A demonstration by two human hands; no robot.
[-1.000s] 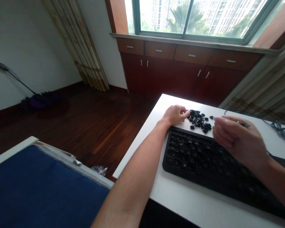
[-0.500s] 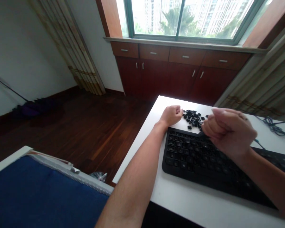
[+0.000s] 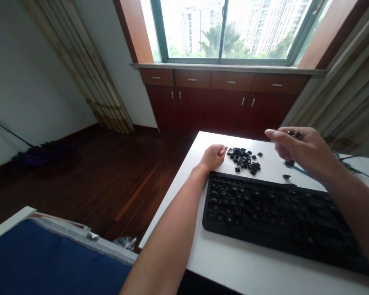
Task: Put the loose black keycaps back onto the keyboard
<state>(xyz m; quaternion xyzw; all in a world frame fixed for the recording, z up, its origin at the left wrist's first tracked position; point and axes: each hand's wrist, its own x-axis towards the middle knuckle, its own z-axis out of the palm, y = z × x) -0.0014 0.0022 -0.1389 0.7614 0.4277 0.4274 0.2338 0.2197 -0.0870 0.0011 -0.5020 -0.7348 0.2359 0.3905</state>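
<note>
Work in hand: sorting through loose black keycaps (image 3: 242,159) beside a black computer keyboard (image 3: 258,217), judging by the pile; several key positions at its left end look bare.
Keyboard and caps: the keyboard lies flat on a white table (image 3: 233,262); the caps are heaped just beyond its far edge, near the left hand, with one stray piece (image 3: 286,177) farther right.
Next move: appears to call for a fine fingertip pinch and a close look at each small cap.
Left hand (image 3: 214,157): resting on the table, fingers curled in, just beside the heap; whether it encloses anything cannot be told.
Right hand (image 3: 304,147): raised over the table beyond the keyboard, fingers folded, thumb pointing left; a small dark item (image 3: 295,133) shows at the fingers, but whether it is grasped or worn is unclear.
</note>
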